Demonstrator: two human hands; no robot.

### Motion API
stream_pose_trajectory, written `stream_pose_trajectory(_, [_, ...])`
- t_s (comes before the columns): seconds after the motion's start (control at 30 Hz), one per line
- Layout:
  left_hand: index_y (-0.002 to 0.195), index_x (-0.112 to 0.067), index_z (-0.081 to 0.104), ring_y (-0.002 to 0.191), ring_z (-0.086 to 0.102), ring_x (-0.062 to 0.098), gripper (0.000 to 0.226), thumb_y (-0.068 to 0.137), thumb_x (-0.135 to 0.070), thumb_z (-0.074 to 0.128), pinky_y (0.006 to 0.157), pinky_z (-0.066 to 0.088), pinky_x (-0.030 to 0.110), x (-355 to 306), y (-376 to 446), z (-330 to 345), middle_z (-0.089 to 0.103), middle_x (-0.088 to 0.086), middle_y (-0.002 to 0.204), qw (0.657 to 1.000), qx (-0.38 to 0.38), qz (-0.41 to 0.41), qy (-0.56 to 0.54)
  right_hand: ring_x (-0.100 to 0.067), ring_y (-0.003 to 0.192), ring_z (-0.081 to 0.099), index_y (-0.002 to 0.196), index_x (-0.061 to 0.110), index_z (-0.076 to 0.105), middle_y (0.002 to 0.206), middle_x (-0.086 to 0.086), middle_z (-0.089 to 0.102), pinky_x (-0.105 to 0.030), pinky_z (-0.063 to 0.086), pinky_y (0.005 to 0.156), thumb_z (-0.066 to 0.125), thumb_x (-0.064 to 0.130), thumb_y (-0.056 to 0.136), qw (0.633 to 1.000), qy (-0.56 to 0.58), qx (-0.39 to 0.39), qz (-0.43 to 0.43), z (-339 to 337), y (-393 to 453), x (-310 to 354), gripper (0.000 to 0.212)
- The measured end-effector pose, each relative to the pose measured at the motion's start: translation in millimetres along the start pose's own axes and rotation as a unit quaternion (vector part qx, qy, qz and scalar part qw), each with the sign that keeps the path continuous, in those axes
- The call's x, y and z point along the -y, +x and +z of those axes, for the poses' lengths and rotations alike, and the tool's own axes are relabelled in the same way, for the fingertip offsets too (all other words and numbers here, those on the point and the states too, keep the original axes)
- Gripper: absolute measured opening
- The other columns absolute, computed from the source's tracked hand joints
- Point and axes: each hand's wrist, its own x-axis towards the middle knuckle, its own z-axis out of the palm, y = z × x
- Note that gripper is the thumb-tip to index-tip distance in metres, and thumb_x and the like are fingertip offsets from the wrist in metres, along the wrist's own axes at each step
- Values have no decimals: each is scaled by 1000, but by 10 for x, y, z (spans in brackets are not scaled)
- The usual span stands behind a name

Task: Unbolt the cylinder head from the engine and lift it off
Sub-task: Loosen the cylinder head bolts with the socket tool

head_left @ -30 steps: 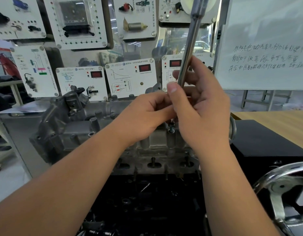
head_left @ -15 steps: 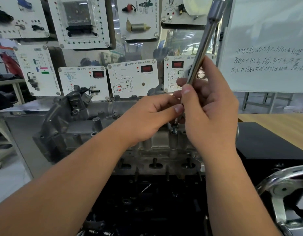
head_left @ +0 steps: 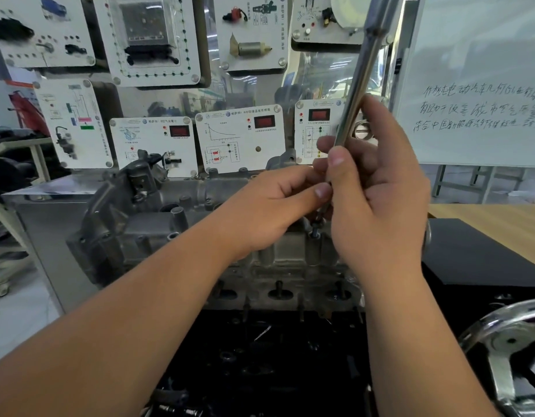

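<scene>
The grey aluminium cylinder head sits on the dark engine block in the middle of the view. A long steel wrench bar rises steeply from the head's right part toward the top edge. My right hand is closed around the bar's lower part, thumb on its front. My left hand pinches the tool's lower end just above a bolt standing in the head. The joint between tool and bolt is mostly hidden by my fingers.
A wall of white sensor display boards stands right behind the engine. A whiteboard with handwriting is at the right. A chrome handwheel sits at lower right beside a black box and a wooden tabletop.
The bar's top has swung from near upright to leaning right, then slightly back. Both hands kept their hold at its lower end above the bolt.
</scene>
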Motion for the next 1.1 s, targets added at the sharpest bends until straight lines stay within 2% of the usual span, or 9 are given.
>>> stream_pose_trajectory(0.07, [109, -20, 71, 106, 68, 27, 25, 96, -36, 56, 99, 51, 55, 2, 5, 12, 74, 9, 107, 1000, -6, 7, -3, -8, 92, 71, 149, 29, 41, 104, 13, 73, -30, 60, 80, 55, 25, 99, 1000, 9, 18, -6, -29, 16, 8, 53])
stream_pose_trajectory(0.17, [102, -35, 73, 103, 65, 41, 15, 93, -30, 62, 94, 51, 60, 2, 9, 11, 70, 19, 104, 1000, -13, 25, -8, -8, 101, 70, 146, 27, 48, 109, 14, 71, -31, 60, 82, 64, 34, 93, 1000, -7, 29, -3, -3, 18, 30, 56])
stream_pose_trajectory(0.23, [112, -26, 71, 104, 64, 45, 23, 90, -29, 66, 91, 52, 62, 0, 4, 12, 69, 24, 109, 1000, -19, 24, -7, -5, 101, 69, 140, 24, 55, 109, 17, 70, -31, 60, 83, 67, 29, 92, 1000, -14, 6, -2, 37, -7, 39, 50])
stream_pose_trajectory(0.3, [119, -9, 66, 106, 65, 44, 40, 88, -33, 66, 90, 53, 61, 3, 0, 26, 70, 22, 111, 1000, -26, 13, 10, -4, 99, 70, 133, 21, 62, 106, 16, 72, -35, 60, 85, 67, 22, 93, 1000, -17, -23, 0, 56, -31, 37, 41])
stream_pose_trajectory(0.47, [106, -13, 72, 104, 67, 40, 36, 94, -43, 56, 96, 51, 61, -9, -18, 10, 74, 15, 103, 1000, -23, -5, 5, -1, 101, 69, 134, 16, 61, 109, 12, 74, -37, 60, 86, 59, 22, 97, 999, -31, -12, 21, 58, -46, 49, 37])
stream_pose_trajectory(0.7, [109, -11, 70, 96, 72, 19, 17, 98, -22, 61, 94, 58, 38, 26, 0, 2, 77, 1, 101, 1000, -8, -8, -18, 2, 101, 67, 146, 19, 46, 105, 25, 69, -32, 59, 84, 53, 18, 100, 999, -44, 2, 2, 53, -50, 54, 46])
stream_pose_trajectory(0.83, [118, -7, 65, 105, 64, 46, 26, 93, -13, 68, 93, 52, 60, 49, 32, 24, 68, 27, 111, 999, -38, 10, -9, -2, 103, 68, 144, 21, 50, 115, 17, 68, -34, 59, 86, 63, 23, 95, 999, -29, 10, 15, 62, -24, 54, 50])
stream_pose_trajectory(1.0, [109, -5, 67, 103, 66, 42, 35, 88, -34, 66, 93, 53, 61, 38, 16, 19, 72, 19, 105, 999, -49, -5, -2, -1, 99, 69, 135, 15, 61, 109, 15, 73, -28, 58, 88, 61, 16, 96, 998, -62, -11, -4, 42, -25, 29, 40])
stream_pose_trajectory(1.1, [108, -12, 71, 99, 71, 27, 31, 95, -39, 59, 95, 57, 48, 19, 3, 10, 75, 12, 104, 999, -36, -23, -25, 0, 98, 69, 140, 13, 56, 111, 13, 72, -23, 56, 86, 55, 15, 98, 998, -70, 3, 4, 56, -34, 36, 42])
